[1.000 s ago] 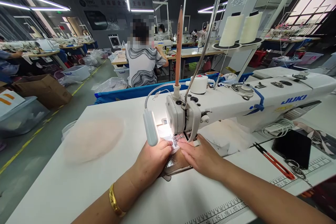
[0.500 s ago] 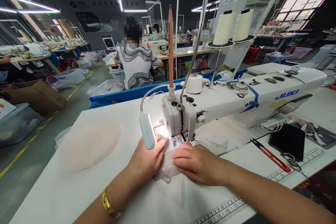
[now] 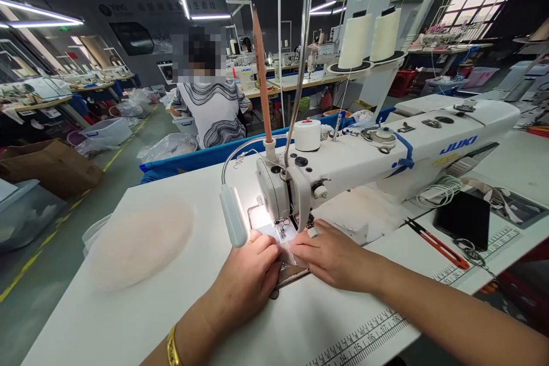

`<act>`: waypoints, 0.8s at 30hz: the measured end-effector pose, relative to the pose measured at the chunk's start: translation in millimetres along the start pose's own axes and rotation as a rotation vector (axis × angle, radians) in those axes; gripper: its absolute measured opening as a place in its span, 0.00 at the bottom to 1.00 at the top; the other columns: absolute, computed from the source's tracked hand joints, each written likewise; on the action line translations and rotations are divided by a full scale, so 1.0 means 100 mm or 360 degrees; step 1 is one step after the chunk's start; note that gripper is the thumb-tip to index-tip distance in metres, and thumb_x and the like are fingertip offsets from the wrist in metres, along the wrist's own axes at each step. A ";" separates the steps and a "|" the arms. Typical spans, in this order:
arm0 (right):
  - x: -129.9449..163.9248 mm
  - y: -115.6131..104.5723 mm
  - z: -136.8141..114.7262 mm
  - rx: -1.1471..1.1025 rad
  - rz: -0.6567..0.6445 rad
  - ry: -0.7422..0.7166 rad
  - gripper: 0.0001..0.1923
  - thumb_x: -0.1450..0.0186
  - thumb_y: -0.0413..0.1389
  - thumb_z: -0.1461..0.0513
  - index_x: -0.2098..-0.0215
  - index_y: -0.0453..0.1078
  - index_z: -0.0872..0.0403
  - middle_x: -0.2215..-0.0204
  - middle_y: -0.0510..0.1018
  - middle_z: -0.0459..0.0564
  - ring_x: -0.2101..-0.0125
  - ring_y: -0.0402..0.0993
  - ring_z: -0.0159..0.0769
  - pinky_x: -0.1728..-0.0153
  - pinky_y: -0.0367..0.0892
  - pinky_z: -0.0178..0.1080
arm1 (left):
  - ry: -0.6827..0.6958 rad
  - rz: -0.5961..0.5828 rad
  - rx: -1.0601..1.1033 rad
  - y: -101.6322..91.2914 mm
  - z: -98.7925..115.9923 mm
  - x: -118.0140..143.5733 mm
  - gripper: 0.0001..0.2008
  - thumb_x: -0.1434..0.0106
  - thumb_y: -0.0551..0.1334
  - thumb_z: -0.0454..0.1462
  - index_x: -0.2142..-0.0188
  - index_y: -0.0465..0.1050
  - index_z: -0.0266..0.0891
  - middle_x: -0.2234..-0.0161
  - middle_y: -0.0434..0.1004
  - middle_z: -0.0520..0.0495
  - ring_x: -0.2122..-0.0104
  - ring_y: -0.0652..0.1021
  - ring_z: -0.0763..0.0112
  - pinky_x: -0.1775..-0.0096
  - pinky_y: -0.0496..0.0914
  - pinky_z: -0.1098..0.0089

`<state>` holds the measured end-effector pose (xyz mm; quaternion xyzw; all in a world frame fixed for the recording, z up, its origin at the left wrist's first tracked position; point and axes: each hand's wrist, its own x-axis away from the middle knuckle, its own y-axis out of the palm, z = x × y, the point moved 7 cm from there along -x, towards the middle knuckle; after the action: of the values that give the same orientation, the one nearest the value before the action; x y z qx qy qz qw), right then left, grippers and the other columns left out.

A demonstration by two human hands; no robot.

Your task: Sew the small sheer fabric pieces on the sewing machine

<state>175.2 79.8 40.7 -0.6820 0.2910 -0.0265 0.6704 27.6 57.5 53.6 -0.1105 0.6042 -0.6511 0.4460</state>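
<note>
Pressing a small clear piece (image 3: 286, 253) flat under the needle (image 3: 283, 229), left hand (image 3: 247, 275) and right hand (image 3: 332, 254) lay with fingers together; fingertips that close risked a prick, or a skewed seam.

A small piece of thin, pale translucent fabric (image 3: 286, 253) lies flat on the white surface (image 3: 128, 309), directly in front of the needle area of the white sewing machine (image 3: 364, 154) and lit by the machine's lamp. Its far edge sits just at the presser foot; its near part overlies the darker metal plate. The left hand (image 3: 246, 274) and right hand (image 3: 332, 254) press on it from either side, fingertips touching the fabric.
</note>
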 end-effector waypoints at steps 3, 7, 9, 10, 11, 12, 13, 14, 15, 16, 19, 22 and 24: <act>0.02 0.02 0.03 0.0008 -0.0025 0.0019 0.10 0.31 0.55 0.68 0.54 0.73 0.52 0.61 0.80 0.51 0.61 0.68 0.41 0.57 0.61 0.43 | 0.0005 0.0029 -0.0034 0.01 0.01 0.01 0.14 0.27 0.52 0.30 0.56 0.77 0.41 0.63 0.76 0.44 0.65 0.72 0.60 0.61 0.70 0.60; 0.04 0.03 0.02 -0.0009 -0.0015 -0.0003 0.11 0.31 0.55 0.69 0.53 0.73 0.52 0.59 0.80 0.52 0.59 0.69 0.42 0.57 0.60 0.43 | 0.0051 0.0054 -0.0001 0.01 0.03 0.03 0.15 0.26 0.52 0.29 0.57 0.77 0.40 0.58 0.79 0.43 0.61 0.74 0.59 0.62 0.69 0.62; 0.03 0.04 0.01 -0.0018 -0.0008 -0.0002 0.11 0.32 0.55 0.69 0.53 0.73 0.52 0.58 0.81 0.52 0.59 0.70 0.42 0.57 0.60 0.43 | 0.0050 0.0040 0.0035 0.02 0.03 0.03 0.15 0.25 0.51 0.29 0.56 0.77 0.40 0.57 0.80 0.45 0.60 0.74 0.60 0.63 0.68 0.63; 0.03 0.04 0.01 -0.0021 -0.0001 0.0000 0.11 0.32 0.55 0.69 0.54 0.73 0.52 0.58 0.81 0.51 0.59 0.69 0.42 0.57 0.59 0.43 | 0.0046 0.0036 0.0043 0.01 0.03 0.03 0.15 0.25 0.51 0.29 0.56 0.77 0.40 0.57 0.80 0.45 0.60 0.74 0.60 0.63 0.68 0.63; 0.03 0.03 0.01 -0.0024 0.0008 -0.0001 0.11 0.32 0.55 0.70 0.54 0.73 0.53 0.58 0.81 0.51 0.60 0.69 0.42 0.57 0.59 0.43 | 0.0043 0.0032 0.0043 0.01 0.02 0.02 0.15 0.26 0.51 0.29 0.56 0.77 0.39 0.57 0.81 0.45 0.60 0.74 0.60 0.63 0.68 0.63; 0.02 0.03 0.01 -0.0022 0.0018 0.0000 0.11 0.32 0.55 0.70 0.54 0.73 0.53 0.58 0.81 0.50 0.60 0.69 0.42 0.57 0.58 0.43 | 0.0040 0.0032 0.0037 0.01 0.02 0.02 0.15 0.26 0.52 0.29 0.56 0.77 0.39 0.57 0.81 0.45 0.60 0.74 0.60 0.63 0.67 0.62; 0.02 0.03 0.01 -0.0018 0.0028 0.0003 0.11 0.32 0.55 0.70 0.55 0.73 0.53 0.59 0.81 0.49 0.61 0.68 0.42 0.58 0.58 0.43 | 0.0040 0.0034 0.0028 0.01 0.03 0.01 0.15 0.26 0.52 0.29 0.56 0.77 0.39 0.57 0.81 0.45 0.60 0.74 0.60 0.63 0.67 0.62; 0.02 0.02 0.01 -0.0011 0.0039 0.0005 0.10 0.32 0.55 0.71 0.56 0.73 0.53 0.59 0.81 0.49 0.62 0.67 0.42 0.59 0.57 0.43 | 0.0039 0.0040 0.0018 0.00 0.03 0.01 0.15 0.26 0.51 0.29 0.56 0.77 0.39 0.57 0.81 0.45 0.60 0.74 0.59 0.63 0.67 0.62; 0.02 0.02 0.02 -0.0001 0.0047 0.0006 0.10 0.32 0.55 0.71 0.57 0.73 0.53 0.60 0.81 0.48 0.63 0.66 0.41 0.59 0.57 0.43 | 0.0038 0.0050 0.0008 0.00 0.03 0.01 0.15 0.26 0.51 0.29 0.56 0.77 0.39 0.57 0.81 0.45 0.60 0.75 0.59 0.62 0.67 0.61; 0.02 0.02 0.02 0.0007 0.0052 0.0006 0.09 0.32 0.55 0.71 0.58 0.73 0.54 0.61 0.81 0.48 0.64 0.64 0.41 0.60 0.56 0.43 | 0.0035 0.0063 -0.0001 0.00 0.03 0.01 0.15 0.26 0.51 0.29 0.56 0.77 0.39 0.57 0.81 0.45 0.60 0.75 0.59 0.62 0.67 0.61; 0.02 0.03 0.02 0.0003 0.0057 0.0004 0.08 0.32 0.54 0.71 0.59 0.72 0.54 0.60 0.80 0.48 0.63 0.64 0.40 0.60 0.55 0.43 | 0.0040 0.0094 -0.0022 -0.01 0.06 0.03 0.15 0.26 0.52 0.29 0.56 0.77 0.40 0.57 0.81 0.46 0.61 0.74 0.59 0.59 0.66 0.59; 0.03 0.03 0.03 -0.0012 0.0072 0.0005 0.09 0.33 0.54 0.71 0.59 0.72 0.54 0.59 0.80 0.48 0.63 0.64 0.40 0.59 0.55 0.43 | 0.0076 0.0094 -0.0036 0.00 0.11 0.06 0.15 0.28 0.54 0.28 0.54 0.78 0.42 0.58 0.81 0.47 0.61 0.74 0.59 0.57 0.66 0.57; 0.02 0.03 0.03 0.0001 0.0076 0.0008 0.09 0.33 0.54 0.71 0.59 0.72 0.54 0.59 0.81 0.48 0.65 0.63 0.39 0.60 0.55 0.43 | 0.0079 0.0086 -0.0053 0.01 0.14 0.07 0.15 0.29 0.55 0.28 0.53 0.78 0.43 0.58 0.81 0.47 0.62 0.74 0.59 0.56 0.65 0.57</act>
<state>177.4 81.5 36.9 -0.6746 0.3089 -0.0124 0.6703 33.2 43.0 53.8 -0.0853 0.6286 -0.6311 0.4465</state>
